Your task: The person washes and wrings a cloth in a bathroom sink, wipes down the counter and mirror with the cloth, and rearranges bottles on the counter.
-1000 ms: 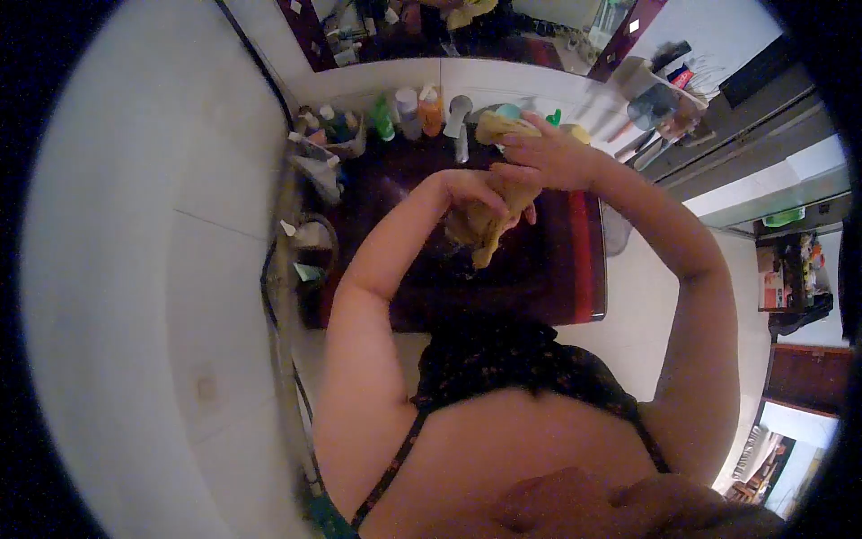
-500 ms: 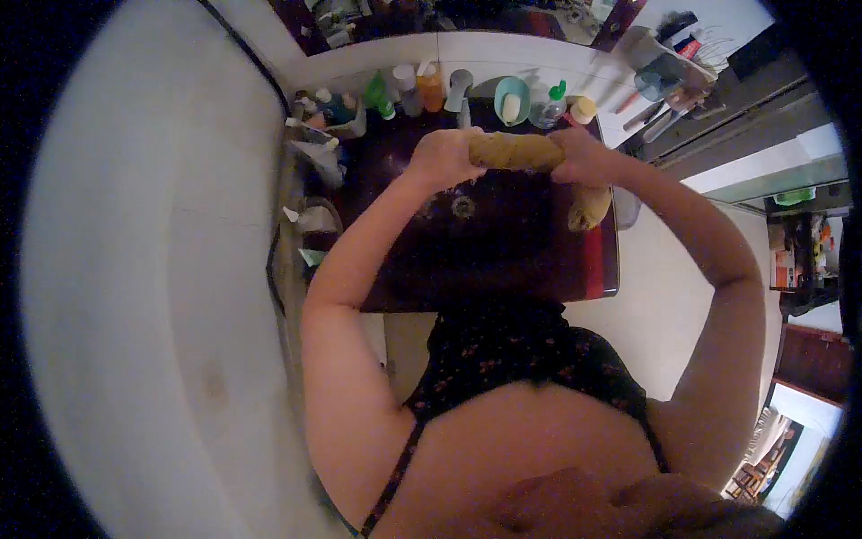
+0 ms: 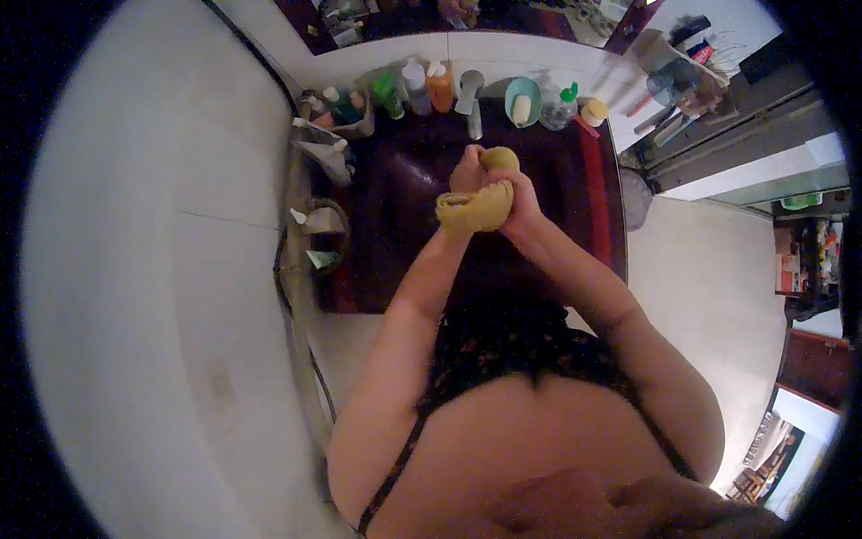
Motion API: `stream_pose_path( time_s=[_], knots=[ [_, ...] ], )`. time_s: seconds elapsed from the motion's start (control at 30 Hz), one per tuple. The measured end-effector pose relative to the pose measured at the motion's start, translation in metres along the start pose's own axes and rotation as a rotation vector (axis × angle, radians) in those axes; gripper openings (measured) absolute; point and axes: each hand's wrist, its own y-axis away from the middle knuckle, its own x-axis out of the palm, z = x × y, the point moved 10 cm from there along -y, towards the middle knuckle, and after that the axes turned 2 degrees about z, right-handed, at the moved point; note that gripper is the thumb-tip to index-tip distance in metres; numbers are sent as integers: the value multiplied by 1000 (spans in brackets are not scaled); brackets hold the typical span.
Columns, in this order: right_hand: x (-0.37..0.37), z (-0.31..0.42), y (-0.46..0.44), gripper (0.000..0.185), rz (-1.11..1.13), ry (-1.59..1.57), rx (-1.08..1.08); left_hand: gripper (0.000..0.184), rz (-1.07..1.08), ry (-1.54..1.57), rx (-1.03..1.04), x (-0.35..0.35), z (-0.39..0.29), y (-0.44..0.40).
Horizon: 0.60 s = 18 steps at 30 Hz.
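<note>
A yellow cloth [image 3: 476,208], looking like a towel, is bunched and twisted between my two hands above the dark red sink [image 3: 395,256]. Closed around it, my left hand [image 3: 467,171] sits on the far left side, partly hidden by the cloth. My right hand [image 3: 523,198] grips it close by on the right. One folded end droops over my left wrist, while another rounded part pokes up between the hands. Just beyond them stands the grey faucet [image 3: 470,94], its spout pointing toward me.
Along the back ledge are an orange bottle [image 3: 439,88], a green tube [image 3: 389,94], a teal soap dish [image 3: 533,99] with soap, and a clear pump bottle [image 3: 558,112]. A basket [image 3: 332,235] and a white tube [image 3: 328,160] line the left edge. A mirror [image 3: 503,16] hangs behind.
My hands have come together and closer to my body. The cloth, stretched sideways between them before, is now bunched up, and its end no longer hangs at the right.
</note>
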Motion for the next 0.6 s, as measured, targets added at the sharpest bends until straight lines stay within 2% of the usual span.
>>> stream_pose_path(
  time_s=[0.07, 0.13, 0.2, 0.23, 0.3, 0.33, 0.4, 0.43, 0.47, 0.5, 0.53, 0.57, 0.6],
  knots=[
    [22, 15, 2, 19, 107, -141, -96, 18, 4, -106, 27, 15, -3, 7],
    [24, 21, 13, 18, 88, -160, -37, 21, 50, -284, 96, 30, -14, 14],
    [47, 33, 41, 26, 451, 128, 21, 26, 138, -504, 148, 43, -29, 23],
    [46, 55, 54, 29, 471, 435, -113, 28, 215, -639, 160, 52, -39, 29],
    [27, 123, 74, 34, 261, 1108, -600, 34, 414, -902, 154, 73, -55, 44],
    [36, 152, 99, 44, 102, 1653, -1075, 37, 547, -994, 123, 86, -61, 51],
    [59, 163, 116, 52, -41, 1957, -1427, 43, 859, -1071, 17, 108, -63, 74],
    [63, 171, 113, 52, -45, 1958, -1429, 41, 1090, -965, -16, 125, -63, 92],
    [77, 156, 116, 54, 138, 2120, -1550, 41, 1091, -966, -15, 128, -63, 91],
    [86, 138, 119, 57, 343, 2274, -1665, 40, 1263, -1020, -115, 129, -49, 104],
    [97, 141, 123, 57, 346, 2273, -1663, 39, 1434, -1070, -223, 127, -37, 118],
    [111, 124, 136, 54, 618, 2295, -1734, 42, 1593, -948, -266, 146, -52, 149],
    [120, 109, 152, 51, 897, 2297, -1791, 42, 1593, -947, -271, 149, -57, 155]
  ],
)
